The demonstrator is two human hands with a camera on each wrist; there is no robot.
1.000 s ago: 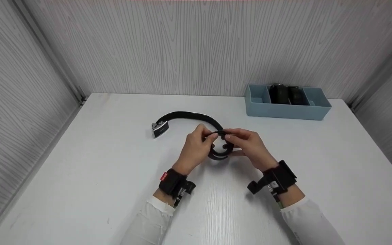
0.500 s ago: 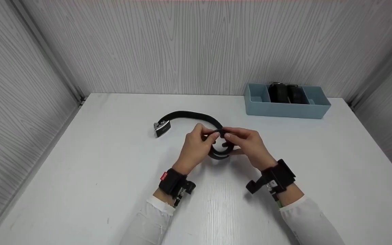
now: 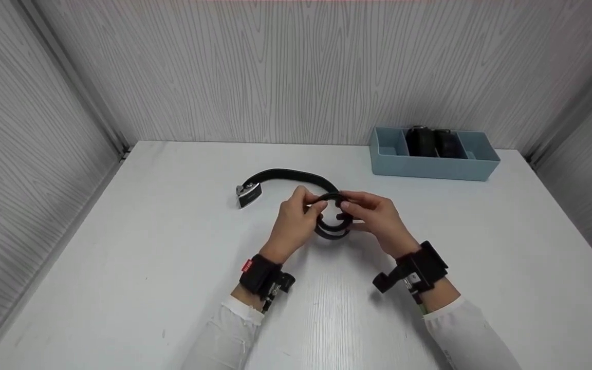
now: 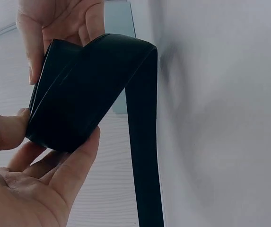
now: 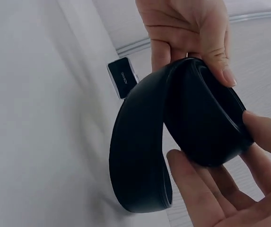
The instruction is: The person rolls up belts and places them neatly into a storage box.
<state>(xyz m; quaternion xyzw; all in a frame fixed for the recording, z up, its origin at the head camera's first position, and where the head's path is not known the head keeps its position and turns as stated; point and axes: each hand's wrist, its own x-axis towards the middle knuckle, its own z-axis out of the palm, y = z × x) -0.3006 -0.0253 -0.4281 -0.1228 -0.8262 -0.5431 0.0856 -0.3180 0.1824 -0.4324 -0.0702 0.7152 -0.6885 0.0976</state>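
Note:
A black belt (image 3: 296,176) lies curved over the white table, its end rolled into a coil between my hands. At the far left end is its silver-edged buckle (image 3: 249,195), which also shows beyond the coil in the right wrist view. My left hand (image 3: 294,221) pinches the coil's left side between thumb and fingers. From the right, my right hand (image 3: 382,222) grips the same coil, thumb on its near rim and fingers round the outside. In the left wrist view the coil (image 4: 74,99) is raised, and a loose strap (image 4: 142,142) hangs down from it.
A blue divided tray (image 3: 429,168) stands at the back right of the table. Its middle compartment holds two dark rolled items (image 3: 432,143), apparently coiled belts. Wood-grain panels (image 3: 255,72) close off the back and both sides.
The buckle end has slid a little to the right, towards my hands. The coil has shifted slightly between my fingers, and both hands stay in nearly the same place.

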